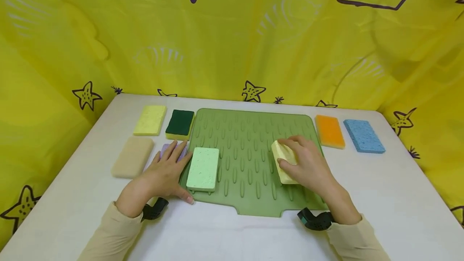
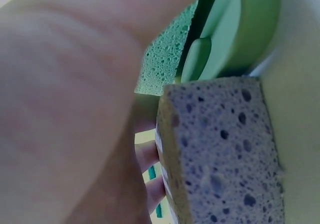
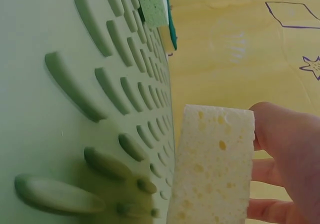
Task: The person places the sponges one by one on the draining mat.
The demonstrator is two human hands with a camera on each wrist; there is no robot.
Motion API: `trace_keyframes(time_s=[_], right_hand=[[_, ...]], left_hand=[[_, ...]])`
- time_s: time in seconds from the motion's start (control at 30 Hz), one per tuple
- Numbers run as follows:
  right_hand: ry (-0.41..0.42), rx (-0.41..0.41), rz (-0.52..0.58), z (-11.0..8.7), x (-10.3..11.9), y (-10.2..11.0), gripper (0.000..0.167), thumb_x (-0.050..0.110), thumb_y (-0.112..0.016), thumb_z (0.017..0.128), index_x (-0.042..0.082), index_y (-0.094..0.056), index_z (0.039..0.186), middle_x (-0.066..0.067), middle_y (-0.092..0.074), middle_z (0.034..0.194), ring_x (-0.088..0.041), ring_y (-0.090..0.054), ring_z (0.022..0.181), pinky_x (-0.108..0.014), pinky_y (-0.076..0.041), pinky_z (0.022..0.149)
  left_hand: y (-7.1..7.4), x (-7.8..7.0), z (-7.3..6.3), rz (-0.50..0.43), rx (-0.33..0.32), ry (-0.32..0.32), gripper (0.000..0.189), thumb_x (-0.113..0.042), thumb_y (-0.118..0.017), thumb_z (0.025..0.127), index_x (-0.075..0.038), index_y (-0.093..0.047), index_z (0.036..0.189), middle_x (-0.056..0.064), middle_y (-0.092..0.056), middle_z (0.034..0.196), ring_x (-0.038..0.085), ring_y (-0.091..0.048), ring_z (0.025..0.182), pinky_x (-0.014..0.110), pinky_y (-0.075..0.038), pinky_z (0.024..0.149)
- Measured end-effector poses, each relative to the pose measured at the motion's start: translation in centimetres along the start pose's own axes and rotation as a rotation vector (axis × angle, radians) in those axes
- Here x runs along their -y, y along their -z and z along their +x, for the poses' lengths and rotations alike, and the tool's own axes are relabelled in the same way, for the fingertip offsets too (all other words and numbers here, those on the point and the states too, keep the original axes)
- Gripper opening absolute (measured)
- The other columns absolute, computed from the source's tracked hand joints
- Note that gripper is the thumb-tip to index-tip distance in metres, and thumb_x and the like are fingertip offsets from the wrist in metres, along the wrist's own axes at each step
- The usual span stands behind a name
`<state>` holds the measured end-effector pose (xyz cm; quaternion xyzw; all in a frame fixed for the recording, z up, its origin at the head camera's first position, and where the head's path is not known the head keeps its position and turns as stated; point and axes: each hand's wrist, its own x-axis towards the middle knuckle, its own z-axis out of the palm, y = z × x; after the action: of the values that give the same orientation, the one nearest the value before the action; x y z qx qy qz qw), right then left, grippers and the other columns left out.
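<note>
Right hand (image 1: 308,168) grips the cream sponge (image 3: 212,166) at the right edge of the green mat (image 1: 250,164)

We see the thumb on the sponge's left side and the fingers curled over its far end and right side. Its long axis runs away from the person, the far end leaning left; we cannot tell whether its underside touches the mat. That line, we judge, matters most: the mint sponge (image 1: 203,168), by the mat's near left corner, points nearly the same way, with bare mat between the two. Right of the grip, past the mat's right edge, lie the orange sponge (image 1: 330,131) and the blue sponge (image 1: 364,136).

Nearer the mint sponge is the left hand (image 1: 164,174), fingers spread over the purple sponge (image 2: 225,154) beside the mat's left edge. Beyond it, toward the left edge of the table (image 1: 224,233), we find the beige sponge (image 1: 132,158).
</note>
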<state>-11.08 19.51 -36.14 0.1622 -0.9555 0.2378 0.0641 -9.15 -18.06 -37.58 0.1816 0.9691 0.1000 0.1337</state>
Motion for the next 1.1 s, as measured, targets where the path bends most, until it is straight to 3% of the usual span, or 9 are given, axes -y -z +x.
trace_keyframes(time_s=[0.37,0.6,1.1], right_hand=[[0.000,0.005,-0.008,-0.5,0.9,0.0,0.047,0.022,-0.069,0.087,0.010,-0.062,0.132,-0.017,-0.057,0.129,-0.039,-0.055,0.116,-0.059,-0.049,0.088],[0.014,0.000,-0.013,-0.7,1.9,-0.6,0.049,0.024,-0.070,0.084,0.012,-0.063,0.132,-0.016,-0.059,0.128,-0.039,-0.056,0.113,-0.057,-0.049,0.089],[0.009,0.001,-0.030,-0.8,3.4,-1.3,0.050,0.027,-0.072,0.082,0.016,-0.065,0.130,-0.011,-0.060,0.127,-0.034,-0.058,0.111,-0.048,-0.052,0.077]], left_hand=[[0.4,-0.3,0.5,0.013,0.005,-0.010,0.133,-0.070,-0.083,0.054,-0.003,-0.029,0.155,0.019,-0.006,0.166,0.045,-0.004,0.152,0.073,-0.015,0.113],[0.6,-0.3,0.4,0.024,0.009,-0.004,0.132,-0.071,-0.083,0.054,-0.002,-0.030,0.155,0.021,-0.007,0.166,0.046,-0.005,0.151,0.074,-0.017,0.112],[0.5,-0.5,0.0,0.020,0.017,0.002,0.133,-0.072,-0.082,0.054,-0.002,-0.030,0.154,0.021,-0.008,0.165,0.047,-0.007,0.151,0.075,-0.018,0.110]])
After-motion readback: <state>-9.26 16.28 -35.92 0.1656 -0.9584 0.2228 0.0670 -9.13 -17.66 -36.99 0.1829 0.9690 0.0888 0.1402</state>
